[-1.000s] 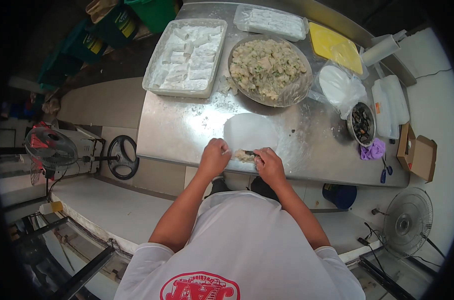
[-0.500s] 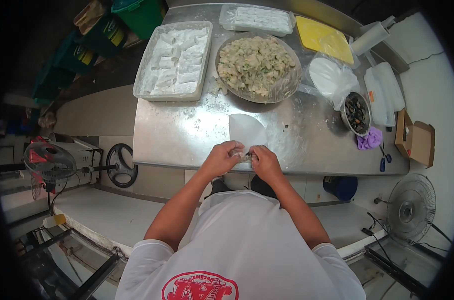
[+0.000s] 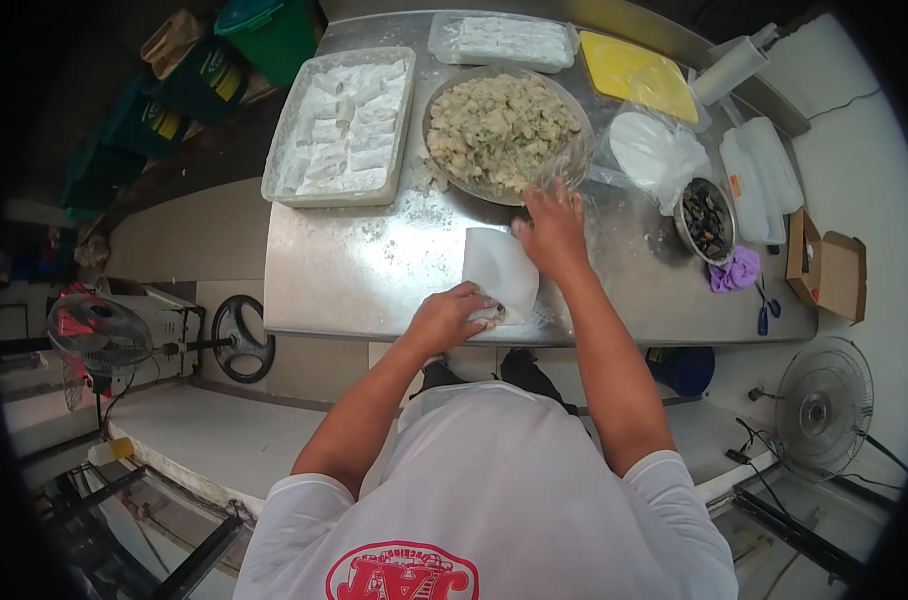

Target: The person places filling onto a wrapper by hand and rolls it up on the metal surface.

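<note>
A thin white wrapper sheet [image 3: 504,270] lies on the steel table near its front edge. My left hand [image 3: 452,320] is at its near left corner, fingers curled and pressed together over it. A small lump with a dark bit [image 3: 499,313] shows at those fingertips; I cannot tell exactly what it is. My right hand [image 3: 554,228] reaches forward, fingers apart, to the near right rim of a big bowl [image 3: 471,192]. That bowl holds a pale, chunky filling with green flecks [image 3: 504,130]. Its fingertips are at the plastic film and filling there.
White-dusted rolls fill a plastic tub [image 3: 269,185] at left; another tub [image 3: 564,62] stands behind. To the right are a mussel bowl [image 3: 731,235], purple cloth [image 3: 736,270], scissors [image 3: 764,310], a yellow board [image 3: 629,70] and an open cardboard box [image 3: 839,275].
My right hand has left the small lump at the table edge and moved forward to the filling bowl. My left hand stays near the wrapper's corner. The view has shifted slightly.
</note>
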The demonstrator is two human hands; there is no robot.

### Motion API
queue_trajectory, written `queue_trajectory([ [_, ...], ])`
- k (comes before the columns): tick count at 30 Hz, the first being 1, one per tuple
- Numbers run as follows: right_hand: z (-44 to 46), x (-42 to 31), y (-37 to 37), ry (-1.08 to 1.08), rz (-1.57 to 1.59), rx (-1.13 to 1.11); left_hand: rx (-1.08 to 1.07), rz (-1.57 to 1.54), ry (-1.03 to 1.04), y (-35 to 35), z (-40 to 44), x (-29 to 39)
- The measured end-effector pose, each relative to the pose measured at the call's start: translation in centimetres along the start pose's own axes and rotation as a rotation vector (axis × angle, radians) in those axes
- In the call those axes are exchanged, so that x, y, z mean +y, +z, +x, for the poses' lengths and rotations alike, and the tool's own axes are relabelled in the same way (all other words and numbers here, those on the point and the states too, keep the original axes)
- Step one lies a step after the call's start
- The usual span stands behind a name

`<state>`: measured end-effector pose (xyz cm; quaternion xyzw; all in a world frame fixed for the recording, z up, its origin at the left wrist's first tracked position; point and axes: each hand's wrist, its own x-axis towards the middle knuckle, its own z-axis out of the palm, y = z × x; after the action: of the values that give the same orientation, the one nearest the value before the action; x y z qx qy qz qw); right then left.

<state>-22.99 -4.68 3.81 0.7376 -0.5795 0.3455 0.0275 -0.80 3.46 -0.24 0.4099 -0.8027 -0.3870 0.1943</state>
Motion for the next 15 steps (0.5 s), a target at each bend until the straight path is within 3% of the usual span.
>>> queue_trajectory([
  [1,-0.6,0.1,-0.2,-0.105,-0.203,-0.139,0.059,-0.079,0.014,0.0,0.0,0.1],
  [2,-1.3,0.5,-0.8,-0.114,-0.204,-0.137,0.126,-0.159,0.025,-0.2,0.2,0.0],
  [3,-2.6,0.5,-1.9,-0.074,-0.098,-0.141,0.140,-0.161,0.020,-0.4,0.6,0.0],
  [4,-4.5,0.2,-2.9,-0.030,0.012,-0.155,0.125,-0.247,-0.141,-0.6,0.7,0.0],
  [5,-6.6,-0.4,-3.7,0.179,0.066,-0.178,0.109,-0.333,-0.303,-0.6,0.6,0.1],
  [6,-8.6,-1.0,-4.4,0.390,0.116,-0.197,0.117,-0.337,-0.314,-0.5,0.4,0.0],
  [8,-11.6,-1.3,-4.4,0.545,0.064,-0.502,0.137,-0.296,-0.274,-0.1,0.5,-0.4],
  [11,-13.5,-3.0,-3.1,0.559,0.161,-0.542,0.072,-0.200,-0.088,0.2,0.5,-0.9],
  [15,-12.7,-3.9,-1.9,0.558,0.228,-0.482,-0.031,-0.169,-0.080,-0.2,1.0,-0.7],
])
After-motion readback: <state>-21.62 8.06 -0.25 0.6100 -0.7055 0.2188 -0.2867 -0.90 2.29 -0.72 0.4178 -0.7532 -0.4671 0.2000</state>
